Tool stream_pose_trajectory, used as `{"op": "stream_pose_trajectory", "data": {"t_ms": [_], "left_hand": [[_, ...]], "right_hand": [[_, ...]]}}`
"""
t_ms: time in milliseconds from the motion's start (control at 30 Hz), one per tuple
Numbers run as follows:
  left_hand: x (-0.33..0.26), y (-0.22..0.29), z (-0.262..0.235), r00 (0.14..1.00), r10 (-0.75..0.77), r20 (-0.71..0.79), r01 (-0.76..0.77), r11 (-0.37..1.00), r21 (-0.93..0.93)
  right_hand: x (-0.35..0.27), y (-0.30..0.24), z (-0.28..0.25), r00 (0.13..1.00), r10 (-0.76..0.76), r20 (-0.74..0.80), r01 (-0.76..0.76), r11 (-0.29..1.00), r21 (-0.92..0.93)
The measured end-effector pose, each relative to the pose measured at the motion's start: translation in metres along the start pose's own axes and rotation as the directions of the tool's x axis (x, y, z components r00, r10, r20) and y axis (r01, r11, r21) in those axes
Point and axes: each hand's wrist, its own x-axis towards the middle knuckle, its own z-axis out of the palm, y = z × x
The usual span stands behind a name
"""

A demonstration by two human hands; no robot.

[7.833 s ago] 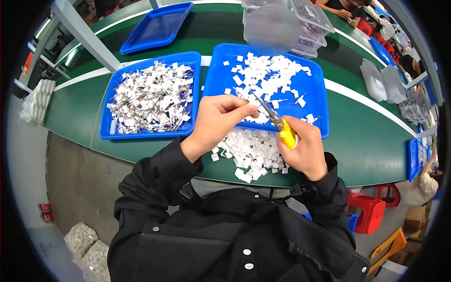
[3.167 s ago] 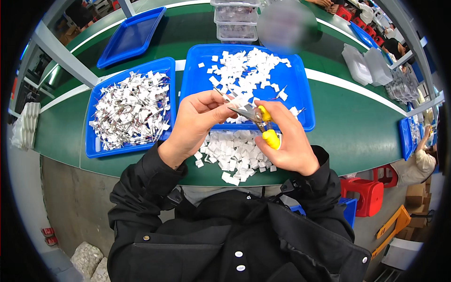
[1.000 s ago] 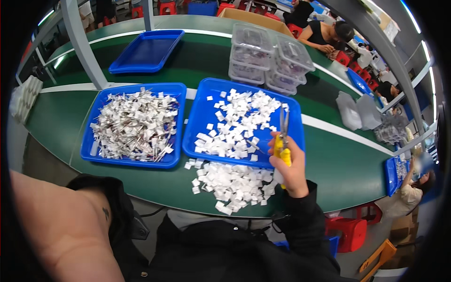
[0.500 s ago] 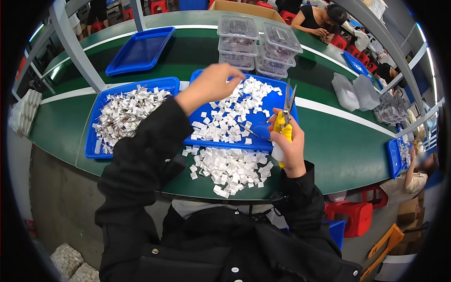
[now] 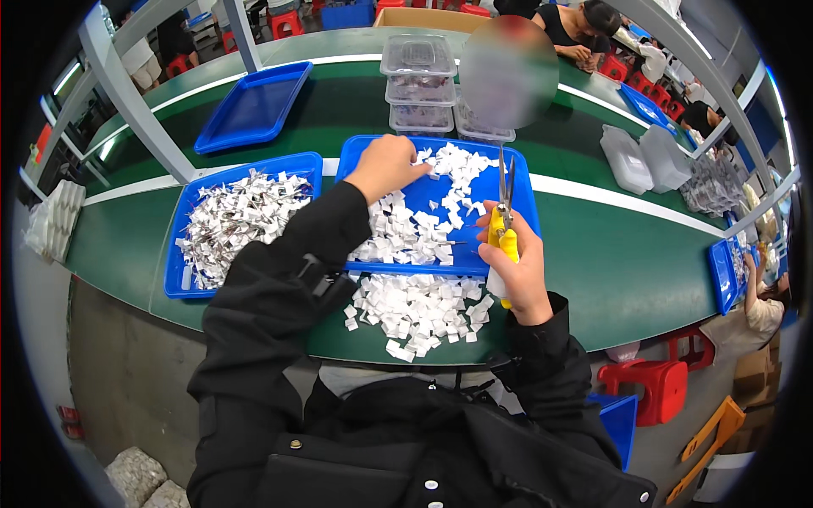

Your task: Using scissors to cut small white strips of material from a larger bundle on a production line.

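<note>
Left hand (image 5: 385, 167) reaches into the middle blue tray (image 5: 518, 222), seemingly pinching white pieces (image 5: 398, 241); right hand (image 5: 517, 269) beside the tray, clamped on yellow-handled scissors (image 5: 505, 212).

Table: a long green table (image 5: 610, 254) with a white stripe along its length.
Middle tray: a blue tray (image 5: 521, 190) with white paper pieces, at the table's centre.
Left tray: a blue tray (image 5: 174, 271) of cut white strips, just left of the middle tray.
Far tray: a blue tray (image 5: 254, 106) beyond the left tray.
Loose pile: white paper pieces (image 5: 419, 309) on the table, against the middle tray's near edge.
Boxes: stacked clear plastic boxes (image 5: 419, 80) just beyond the middle tray; more clear boxes (image 5: 644, 157) to its right.
</note>
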Motion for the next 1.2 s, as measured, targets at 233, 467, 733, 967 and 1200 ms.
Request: {"op": "stream_pose_trajectory", "data": {"t_ms": [233, 467, 733, 967, 1200], "left_hand": [[-0.009, 0.001, -0.005, 1.000, 0.006, -0.005, -0.006, 1.000, -0.024], [-0.090, 0.052, -0.053, 0.994, 0.009, -0.112, -0.054, 0.915, -0.400], [-0.115, 0.056, -0.045, 0.998, 0.026, -0.065, -0.062, 0.775, -0.629], [-0.121, 0.053, -0.040, 0.990, 0.034, -0.136, -0.119, 0.721, -0.683], [-0.123, 0.053, -0.043, 0.984, 0.148, -0.100, -0.177, 0.722, -0.669]], "right_hand": [[-0.001, 0.000, -0.003, 0.995, 0.094, 0.032, -0.095, 0.995, 0.040], [0.000, -0.009, -0.001, 0.977, 0.059, 0.206, -0.096, 0.980, 0.172], [-0.004, -0.021, -0.001, 0.932, 0.050, 0.358, -0.086, 0.993, 0.085], [-0.005, -0.024, -0.002, 0.874, 0.121, 0.470, -0.164, 0.985, 0.051], [-0.003, -0.021, -0.005, 0.853, 0.141, 0.503, -0.158, 0.987, -0.010]]}}
